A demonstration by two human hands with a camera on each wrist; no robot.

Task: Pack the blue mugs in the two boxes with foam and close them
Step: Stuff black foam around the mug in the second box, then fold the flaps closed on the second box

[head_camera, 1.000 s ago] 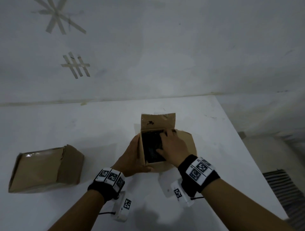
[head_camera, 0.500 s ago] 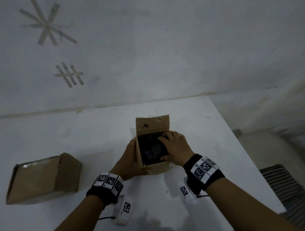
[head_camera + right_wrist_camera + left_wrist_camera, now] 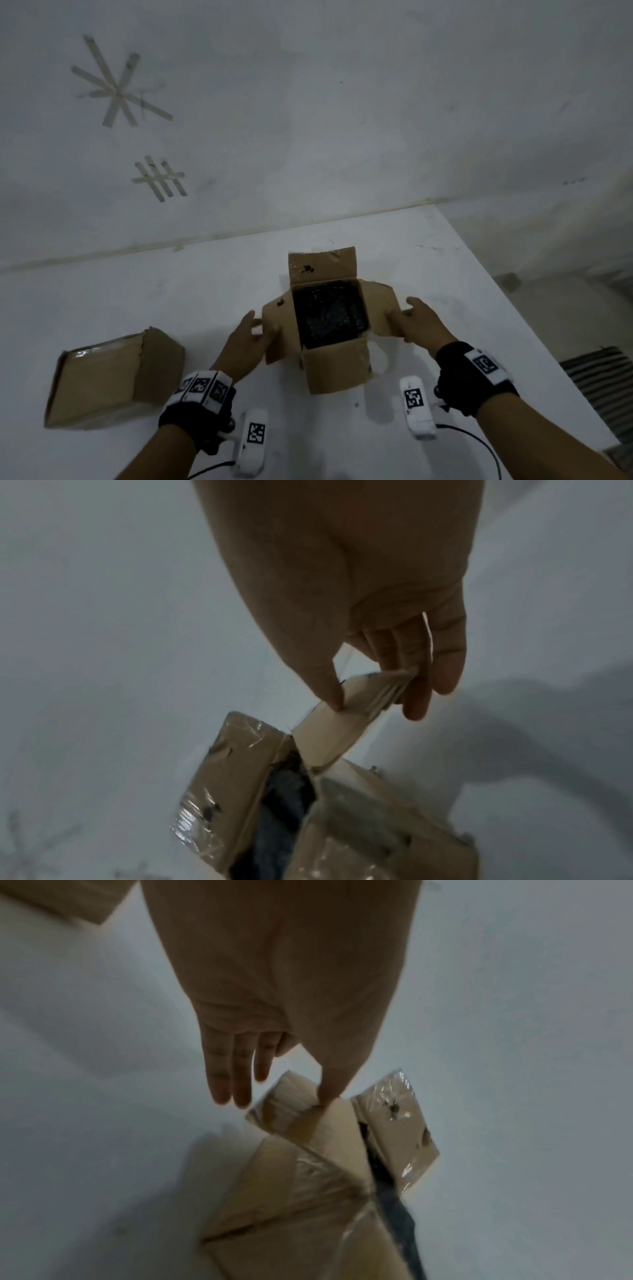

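1. The open box [image 3: 337,368] stands on the white table [image 3: 137,298], all four flaps out, and dark foam [image 3: 330,313] fills its top.
2. The left hand [image 3: 245,342] pinches the left flap [image 3: 275,325] with the thumb on top; the other fingers [image 3: 226,1074] are straight.
3. The right hand [image 3: 423,325] pinches the right flap [image 3: 383,315] in the same way.
4. The closed box [image 3: 109,377] lies at the left, well apart.
5. No mug is visible.
6. The boxes show no readable writing; the wrist bands [image 3: 202,389] carry only black-and-white square codes.

Dim grey light everywhere, both wrist views blurred and soft, with wide-angle bending at the frame edges.
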